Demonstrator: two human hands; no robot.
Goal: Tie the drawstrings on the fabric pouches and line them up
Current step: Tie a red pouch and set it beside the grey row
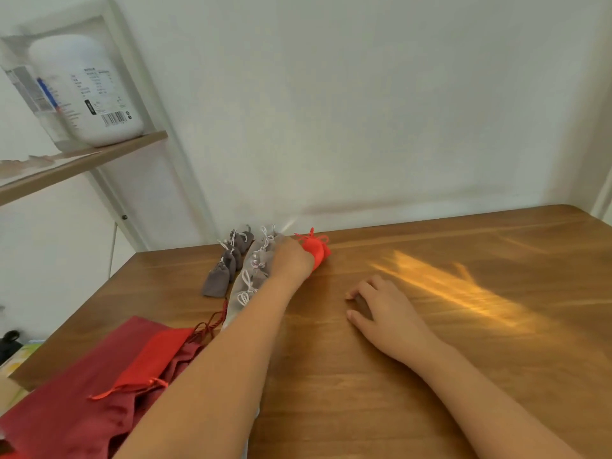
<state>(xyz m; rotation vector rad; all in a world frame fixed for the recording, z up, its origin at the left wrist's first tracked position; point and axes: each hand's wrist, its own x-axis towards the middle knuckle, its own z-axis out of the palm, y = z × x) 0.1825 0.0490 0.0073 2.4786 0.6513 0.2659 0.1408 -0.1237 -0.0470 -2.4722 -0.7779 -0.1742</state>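
The left hand [293,260] hides most of the red pouch [319,251]; its grip cannot be told. The bottle [87,91] label is blurred.

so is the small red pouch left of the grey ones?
No, the small red pouch, gripped by the left hand, lies to the right of the light grey pouches.

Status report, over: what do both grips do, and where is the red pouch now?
Left grip holds red pouch at far table edge, beside light grey pouches. Right grip rests on table; contents unclear. Nothing in the way.

Soft daylight — blurred, edges warped
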